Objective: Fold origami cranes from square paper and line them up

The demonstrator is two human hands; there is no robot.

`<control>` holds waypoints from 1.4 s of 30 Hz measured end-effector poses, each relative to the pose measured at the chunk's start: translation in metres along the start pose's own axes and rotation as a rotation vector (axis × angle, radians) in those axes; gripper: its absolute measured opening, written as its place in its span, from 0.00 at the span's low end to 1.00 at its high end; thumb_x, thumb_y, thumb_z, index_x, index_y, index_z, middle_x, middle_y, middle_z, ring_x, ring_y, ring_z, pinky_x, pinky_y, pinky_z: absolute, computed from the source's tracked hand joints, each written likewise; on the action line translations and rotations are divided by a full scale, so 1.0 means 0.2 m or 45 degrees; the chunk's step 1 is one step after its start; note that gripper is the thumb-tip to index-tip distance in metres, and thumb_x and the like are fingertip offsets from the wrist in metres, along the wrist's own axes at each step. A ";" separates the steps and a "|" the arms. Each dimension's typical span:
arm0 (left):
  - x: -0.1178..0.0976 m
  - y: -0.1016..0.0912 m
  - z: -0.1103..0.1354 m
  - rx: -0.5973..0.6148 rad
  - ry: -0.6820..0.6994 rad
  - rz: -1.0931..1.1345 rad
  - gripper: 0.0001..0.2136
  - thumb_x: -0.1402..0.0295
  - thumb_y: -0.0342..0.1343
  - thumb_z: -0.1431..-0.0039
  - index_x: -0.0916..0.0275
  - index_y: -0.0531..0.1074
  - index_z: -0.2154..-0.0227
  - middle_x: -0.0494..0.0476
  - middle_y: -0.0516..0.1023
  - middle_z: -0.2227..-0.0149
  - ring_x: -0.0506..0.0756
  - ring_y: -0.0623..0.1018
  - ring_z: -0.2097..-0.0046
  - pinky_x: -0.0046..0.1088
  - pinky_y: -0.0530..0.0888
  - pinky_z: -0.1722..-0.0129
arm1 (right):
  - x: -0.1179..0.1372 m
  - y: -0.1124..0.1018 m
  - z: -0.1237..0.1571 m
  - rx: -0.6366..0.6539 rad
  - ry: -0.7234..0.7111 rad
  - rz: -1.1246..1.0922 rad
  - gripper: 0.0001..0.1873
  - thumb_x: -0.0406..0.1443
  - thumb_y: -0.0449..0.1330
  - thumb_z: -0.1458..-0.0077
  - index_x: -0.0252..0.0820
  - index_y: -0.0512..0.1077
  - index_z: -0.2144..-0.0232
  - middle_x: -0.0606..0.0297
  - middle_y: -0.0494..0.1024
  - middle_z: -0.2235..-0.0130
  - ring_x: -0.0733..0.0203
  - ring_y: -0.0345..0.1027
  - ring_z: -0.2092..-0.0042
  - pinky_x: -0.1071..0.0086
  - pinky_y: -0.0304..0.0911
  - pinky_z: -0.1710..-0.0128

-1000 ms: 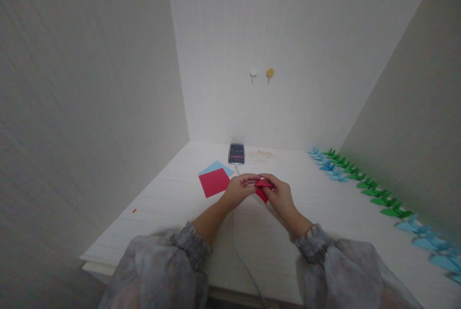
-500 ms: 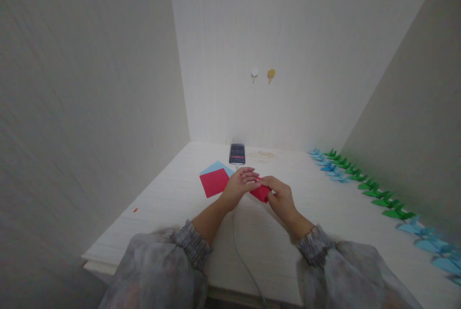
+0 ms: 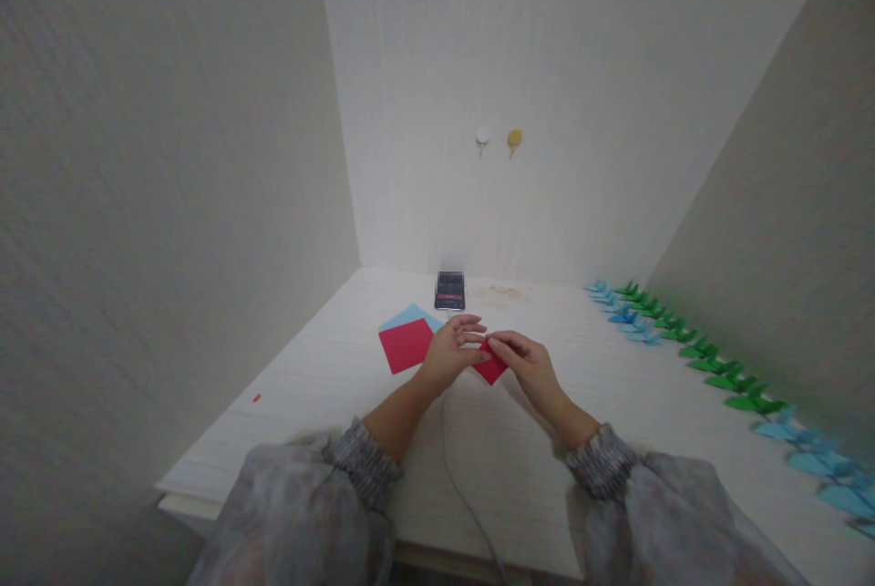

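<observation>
A small piece of folded red origami paper (image 3: pixel 490 371) is held between both hands above the white table. My left hand (image 3: pixel 452 353) has its thumb on the paper's upper left side, with the other fingers stretched out behind. My right hand (image 3: pixel 531 365) pinches the paper's upper right edge between thumb and fingers. Left of my left hand lies a flat red paper sheet (image 3: pixel 406 346), partly covering a light blue sheet (image 3: pixel 411 313).
A phone (image 3: pixel 449 291) stands near the back wall, and a grey cable (image 3: pixel 459 493) runs toward the front edge. Rows of green paper cranes (image 3: pixel 717 373) and blue paper cranes (image 3: pixel 813 458) line the right side. An orange scrap (image 3: pixel 257 398) lies at left.
The folded red paper has turned and now shows a flatter, diamond-like face. My right hand's fingers have moved up to its upper edge, while my left hand has barely shifted.
</observation>
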State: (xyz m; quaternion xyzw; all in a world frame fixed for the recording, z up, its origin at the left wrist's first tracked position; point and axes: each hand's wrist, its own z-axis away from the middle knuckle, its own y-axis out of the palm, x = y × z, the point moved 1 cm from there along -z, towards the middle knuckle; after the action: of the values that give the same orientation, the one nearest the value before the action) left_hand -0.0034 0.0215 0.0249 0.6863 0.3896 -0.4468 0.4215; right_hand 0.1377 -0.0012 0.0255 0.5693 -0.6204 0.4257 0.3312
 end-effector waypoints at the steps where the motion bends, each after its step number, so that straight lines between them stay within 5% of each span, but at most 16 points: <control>1: 0.00 0.00 0.00 0.009 0.012 -0.022 0.25 0.78 0.61 0.68 0.65 0.61 0.62 0.59 0.67 0.61 0.49 0.71 0.65 0.30 0.69 0.64 | 0.00 0.01 0.00 0.013 -0.005 0.015 0.08 0.38 0.56 0.54 0.40 0.72 0.71 0.63 0.74 0.70 0.61 0.66 0.67 0.69 0.61 0.66; 19: 0.02 0.01 0.00 0.029 0.073 -0.472 0.20 0.77 0.59 0.66 0.62 0.63 0.66 0.51 0.65 0.69 0.48 0.69 0.69 0.26 0.70 0.70 | -0.02 0.01 -0.01 -0.024 0.170 -0.025 0.06 0.37 0.58 0.59 0.38 0.71 0.80 0.67 0.72 0.78 0.65 0.62 0.75 0.71 0.57 0.74; 24: 0.03 0.02 0.01 -0.006 0.043 -0.505 0.13 0.73 0.60 0.65 0.65 0.65 0.73 0.52 0.68 0.71 0.50 0.70 0.68 0.26 0.69 0.70 | 0.04 0.02 0.00 -0.080 0.037 0.217 0.07 0.36 0.55 0.56 0.38 0.69 0.80 0.66 0.70 0.78 0.64 0.62 0.74 0.71 0.58 0.73; 31: 0.06 0.01 0.01 0.020 -0.149 -0.331 0.10 0.65 0.58 0.61 0.66 0.67 0.77 0.50 0.70 0.80 0.47 0.69 0.77 0.23 0.65 0.75 | 0.04 0.02 0.00 -0.088 0.014 0.204 0.09 0.38 0.54 0.55 0.39 0.70 0.78 0.65 0.71 0.77 0.63 0.63 0.73 0.71 0.59 0.72; 42: 0.02 0.02 0.02 -0.091 -0.096 -0.042 0.13 0.67 0.62 0.65 0.67 0.68 0.75 0.52 0.72 0.77 0.47 0.71 0.74 0.25 0.66 0.69 | -0.04 0.00 -0.01 -0.143 0.094 0.064 0.08 0.39 0.59 0.59 0.39 0.71 0.77 0.64 0.74 0.76 0.62 0.66 0.73 0.69 0.61 0.71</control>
State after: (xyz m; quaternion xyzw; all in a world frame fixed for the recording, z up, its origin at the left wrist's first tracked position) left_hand 0.0009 0.0176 0.0212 0.6470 0.4004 -0.4649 0.4527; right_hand 0.1376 0.0038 0.0194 0.5181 -0.6448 0.4191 0.3743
